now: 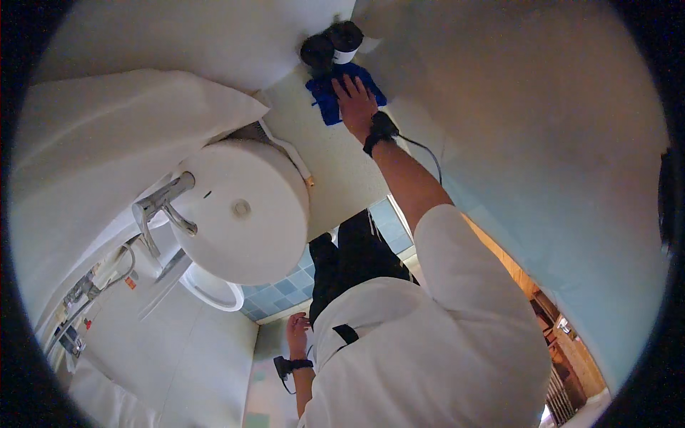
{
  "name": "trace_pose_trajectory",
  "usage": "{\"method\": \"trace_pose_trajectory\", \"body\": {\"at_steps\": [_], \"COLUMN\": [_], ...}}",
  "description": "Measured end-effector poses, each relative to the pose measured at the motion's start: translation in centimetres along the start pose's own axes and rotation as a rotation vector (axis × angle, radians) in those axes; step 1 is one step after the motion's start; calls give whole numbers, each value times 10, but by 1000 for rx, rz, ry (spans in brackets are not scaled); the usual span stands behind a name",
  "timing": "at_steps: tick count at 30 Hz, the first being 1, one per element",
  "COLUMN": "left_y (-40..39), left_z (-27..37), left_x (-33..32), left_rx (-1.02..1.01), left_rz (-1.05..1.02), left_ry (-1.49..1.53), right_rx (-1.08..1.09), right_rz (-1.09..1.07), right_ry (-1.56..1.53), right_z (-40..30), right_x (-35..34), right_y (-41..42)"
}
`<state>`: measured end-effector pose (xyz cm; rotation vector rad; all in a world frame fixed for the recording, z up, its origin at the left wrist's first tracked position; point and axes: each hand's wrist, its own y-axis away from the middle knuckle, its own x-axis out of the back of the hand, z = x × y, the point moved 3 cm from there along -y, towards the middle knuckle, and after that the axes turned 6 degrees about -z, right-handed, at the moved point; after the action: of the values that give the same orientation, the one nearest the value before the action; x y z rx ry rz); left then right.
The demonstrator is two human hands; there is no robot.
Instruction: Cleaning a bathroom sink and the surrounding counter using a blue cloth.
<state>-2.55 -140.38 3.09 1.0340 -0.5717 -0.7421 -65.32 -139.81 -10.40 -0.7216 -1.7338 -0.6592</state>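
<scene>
My right hand (356, 104) lies flat on a dark blue cloth (327, 111), its fingers straight and spread. The cloth is rumpled on a pale countertop (316, 136), near the corner where the walls meet. Just beyond it stand two dark round containers (317, 52), one with a white band. My left hand (297, 333) hangs low at my side, with loosely bent fingers and nothing visible in it. Both wrists wear a black strap with a device and a cable.
Left of the countertop is a round white washbasin (267, 214) with a chrome tap (163, 200). A white pipe or strip (286, 150) runs beside its rim. Lower down are a white toilet (214, 294) and blue floor tiles (283, 289). A wall (508, 134) rises on the right.
</scene>
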Motion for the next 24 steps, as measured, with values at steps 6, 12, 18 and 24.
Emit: {"method": "trace_pose_trajectory", "body": {"at_steps": [6, 12, 18, 24], "left_y": [0, 5, 18, 19], "left_z": [-12, -14, -31, -42], "left_x": [-15, -21, -18, -2], "left_rx": [57, 101, 65, 45], "left_rz": [56, 75, 93, 41], "left_ry": [-43, -74, -143, -136], "right_rx": [132, 293, 215, 77], "right_rz": [-142, -16, 82, 8], "right_ry": [-35, -126, -146, -107], "right_z": [-50, -91, -92, -71], "right_x": [-30, -29, -32, -18], "right_y": [125, 55, -31, 73]}}
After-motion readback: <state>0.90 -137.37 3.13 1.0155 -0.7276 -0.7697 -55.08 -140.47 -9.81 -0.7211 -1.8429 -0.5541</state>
